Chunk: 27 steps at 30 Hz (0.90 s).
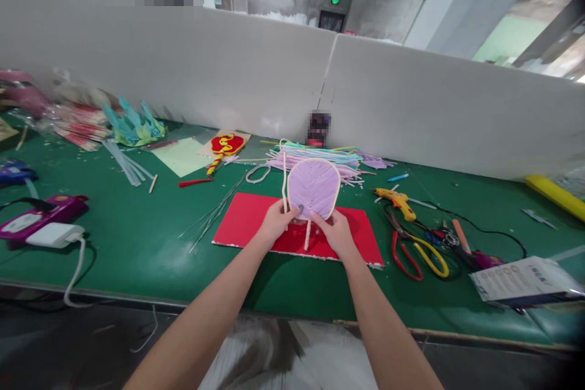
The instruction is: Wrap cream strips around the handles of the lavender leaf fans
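Between my two hands is a round, fan-shaped piece (314, 186) made of purple pipe cleaners, with a cream rim and a short cream handle pointing down. My left hand (277, 221) pinches its lower left edge, and a long cream pipe cleaner (284, 180) stands upright by those fingers. At the lower right edge, my right hand (336, 231) grips the fan close to the handle. Beneath both hands lies a red board (242, 219) on the green table.
Behind the fan lies a pile of pastel pipe cleaners (351, 161). A red and yellow fan (227, 144) rests back left. To the right are a yellow glue gun (397, 202), red-and-yellow-handled pliers (406, 250) and a white box (525, 281). A purple power strip (46, 216) sits left.
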### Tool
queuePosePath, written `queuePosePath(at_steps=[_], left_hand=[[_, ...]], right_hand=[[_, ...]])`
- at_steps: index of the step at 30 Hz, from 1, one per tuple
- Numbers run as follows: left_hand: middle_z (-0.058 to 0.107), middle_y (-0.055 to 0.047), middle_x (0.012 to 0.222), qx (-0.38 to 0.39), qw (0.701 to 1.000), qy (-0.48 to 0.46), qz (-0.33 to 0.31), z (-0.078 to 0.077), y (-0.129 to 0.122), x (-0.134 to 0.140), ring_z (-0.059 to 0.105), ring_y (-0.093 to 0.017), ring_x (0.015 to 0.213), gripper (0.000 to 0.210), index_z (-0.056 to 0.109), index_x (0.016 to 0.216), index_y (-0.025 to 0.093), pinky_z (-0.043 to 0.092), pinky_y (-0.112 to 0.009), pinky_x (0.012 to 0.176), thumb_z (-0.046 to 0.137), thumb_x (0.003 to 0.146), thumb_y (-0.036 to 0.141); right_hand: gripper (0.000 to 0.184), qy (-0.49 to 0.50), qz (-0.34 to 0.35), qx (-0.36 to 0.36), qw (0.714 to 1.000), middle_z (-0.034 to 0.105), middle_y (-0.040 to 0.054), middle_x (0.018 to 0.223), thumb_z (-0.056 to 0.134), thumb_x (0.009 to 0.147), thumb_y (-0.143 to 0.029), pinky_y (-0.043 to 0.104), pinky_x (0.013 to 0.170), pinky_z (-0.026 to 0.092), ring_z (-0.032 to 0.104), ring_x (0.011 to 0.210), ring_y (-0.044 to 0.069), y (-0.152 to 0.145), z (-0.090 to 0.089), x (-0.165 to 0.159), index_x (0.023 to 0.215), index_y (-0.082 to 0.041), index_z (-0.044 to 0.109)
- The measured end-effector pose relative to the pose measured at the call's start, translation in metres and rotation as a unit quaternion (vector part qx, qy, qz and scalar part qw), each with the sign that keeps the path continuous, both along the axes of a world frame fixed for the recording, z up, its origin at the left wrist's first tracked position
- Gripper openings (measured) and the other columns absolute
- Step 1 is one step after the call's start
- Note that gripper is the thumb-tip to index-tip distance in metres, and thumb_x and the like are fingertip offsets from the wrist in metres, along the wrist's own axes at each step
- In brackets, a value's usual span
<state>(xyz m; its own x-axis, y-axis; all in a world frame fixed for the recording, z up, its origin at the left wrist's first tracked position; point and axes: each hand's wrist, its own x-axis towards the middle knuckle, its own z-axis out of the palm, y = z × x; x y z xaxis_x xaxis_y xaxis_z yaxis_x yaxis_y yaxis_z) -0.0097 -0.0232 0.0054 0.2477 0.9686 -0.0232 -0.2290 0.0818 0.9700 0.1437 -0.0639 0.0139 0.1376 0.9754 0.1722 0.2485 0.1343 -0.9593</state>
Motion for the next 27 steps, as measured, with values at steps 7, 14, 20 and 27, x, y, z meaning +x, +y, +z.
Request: queuePosePath(at_steps=[7, 14, 20, 27], left_hand=[[0.063, -0.003, 0.068, 0.05, 0.994, 0.094, 0.009, -0.007, 0.001, -0.005, 0.058, -0.014, 0.061, 0.037, 0.062, 0.08, 0.013, 0.043, -0.02, 0.047, 0.064, 0.063, 0.046], [0.067, -0.004, 0.077, 0.045, 0.996, 0.076, 0.01, -0.004, 0.0, -0.005, 0.059, -0.016, 0.07, 0.037, 0.064, 0.082, 0.013, 0.045, -0.023, 0.057, 0.066, 0.063, 0.044], [0.067, -0.006, 0.081, -0.034, 0.996, -0.067, -0.04, 0.005, -0.003, -0.001, 0.062, -0.018, 0.076, 0.042, 0.061, 0.084, 0.014, 0.048, -0.029, 0.067, 0.072, 0.056, 0.043], [0.066, -0.005, 0.074, -0.05, 0.984, -0.062, -0.162, 0.007, -0.011, 0.0, 0.062, -0.016, 0.067, 0.036, 0.062, 0.08, 0.014, 0.051, -0.029, 0.065, 0.073, 0.057, 0.04]], right_hand=[[0.037, 0.019, 0.006, -0.019, 1.0, 0.069, 0.0068, 0.081, 0.063, 0.065, -0.045, 0.036, 0.061, 0.052, 0.063, 0.071, 0.024, 0.001, -0.001, -0.001, 0.085, -0.014, 0.064], [0.04, 0.085, -0.006, -0.021, 0.996, 0.068, 0.0056, 0.078, 0.058, 0.069, -0.051, 0.032, 0.05, 0.051, 0.061, 0.063, 0.022, 0.002, -0.003, -0.001, 0.084, -0.015, 0.065], [0.056, 0.22, -0.006, -0.017, 0.975, 0.068, 0.0094, 0.09, 0.042, 0.072, -0.065, 0.034, 0.056, 0.051, 0.063, 0.077, 0.025, 0.005, -0.006, 0.001, 0.092, -0.017, 0.062], [0.045, 0.273, 0.093, -0.052, 0.956, 0.062, 0.0072, 0.11, 0.064, 0.063, -0.046, 0.041, 0.081, 0.049, 0.058, 0.099, 0.026, -0.002, 0.003, -0.002, 0.102, -0.024, 0.06]])
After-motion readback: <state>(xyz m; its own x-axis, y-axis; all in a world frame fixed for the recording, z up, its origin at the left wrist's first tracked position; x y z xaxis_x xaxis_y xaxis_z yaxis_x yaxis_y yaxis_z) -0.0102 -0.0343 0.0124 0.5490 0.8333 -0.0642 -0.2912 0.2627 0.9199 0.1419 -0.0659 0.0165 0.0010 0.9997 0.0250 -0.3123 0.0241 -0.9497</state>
